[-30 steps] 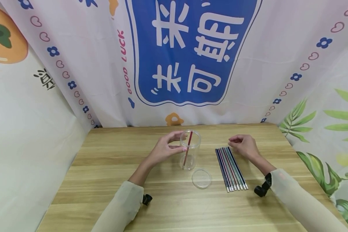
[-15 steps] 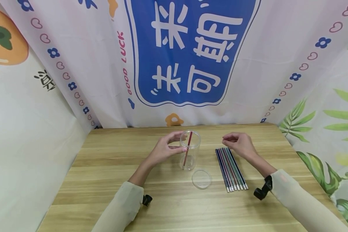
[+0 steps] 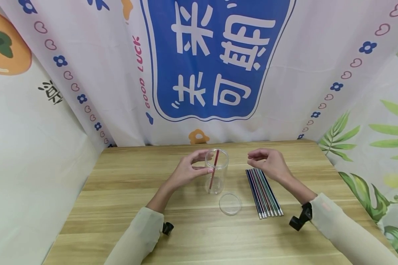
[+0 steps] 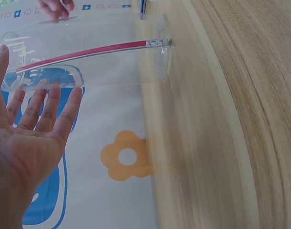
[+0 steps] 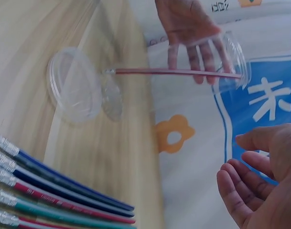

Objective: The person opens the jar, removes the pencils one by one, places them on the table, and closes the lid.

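My left hand (image 3: 187, 169) steadies a tall clear plastic jar (image 3: 222, 175) between thumb and fingers, near its top rim. The jar stands upright on the table, uncapped. Inside it one red pencil (image 4: 102, 49) leans with its eraser end at the bottom. My right hand (image 3: 271, 162) hovers above the far ends of a row of pencils (image 3: 264, 193), its fingers loosely curled with nothing between them. Those pencils are dark blue, red and green, laid side by side with their erasers towards me. A round clear lid (image 5: 75, 86) lies flat between the jar and the row.
The wooden table (image 3: 126, 228) ends at a printed cloth backdrop (image 3: 126, 121) just behind the jar. More patterned cloth hangs at the left and right sides. A black wrist camera (image 3: 300, 218) sits at the right cuff.
My right hand has moved left towards the jar, passing over the far ends of the pencils, and its fingers have spread a little. The left hand and jar have stayed put.
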The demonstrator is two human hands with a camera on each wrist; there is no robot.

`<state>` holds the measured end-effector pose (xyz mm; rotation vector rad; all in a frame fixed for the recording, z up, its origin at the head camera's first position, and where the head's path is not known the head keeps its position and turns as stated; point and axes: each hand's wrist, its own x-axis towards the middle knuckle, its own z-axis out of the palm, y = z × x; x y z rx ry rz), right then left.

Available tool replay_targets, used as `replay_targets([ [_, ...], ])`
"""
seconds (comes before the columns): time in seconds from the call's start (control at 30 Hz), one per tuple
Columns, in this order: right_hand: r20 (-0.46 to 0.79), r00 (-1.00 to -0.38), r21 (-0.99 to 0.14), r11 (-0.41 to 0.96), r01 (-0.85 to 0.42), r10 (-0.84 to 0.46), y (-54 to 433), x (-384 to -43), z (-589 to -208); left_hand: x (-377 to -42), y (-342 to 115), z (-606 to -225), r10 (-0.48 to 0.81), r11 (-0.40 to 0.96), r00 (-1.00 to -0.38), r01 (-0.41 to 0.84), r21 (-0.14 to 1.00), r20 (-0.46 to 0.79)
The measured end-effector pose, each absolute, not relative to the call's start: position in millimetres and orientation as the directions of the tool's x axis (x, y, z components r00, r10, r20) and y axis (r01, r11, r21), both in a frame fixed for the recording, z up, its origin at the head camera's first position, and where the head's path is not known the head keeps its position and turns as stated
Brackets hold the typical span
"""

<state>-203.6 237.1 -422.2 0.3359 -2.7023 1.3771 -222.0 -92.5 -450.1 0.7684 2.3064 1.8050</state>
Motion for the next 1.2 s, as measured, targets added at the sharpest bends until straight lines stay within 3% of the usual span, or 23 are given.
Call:
replay_targets([
  [0.9,0.302,-0.921,-0.789,0.479,-0.385,-0.244,190,-177,-358,-222,-93,-450,0.457,0.183,-0.864,0.323,0.928,0.211],
  [1.2,0.262,-0.919,-0.785,0.489,-0.381,-0.295,172,-178,-347,-221,-93,-449,0.461,0.177,-0.863,0.319,0.931,0.207],
])
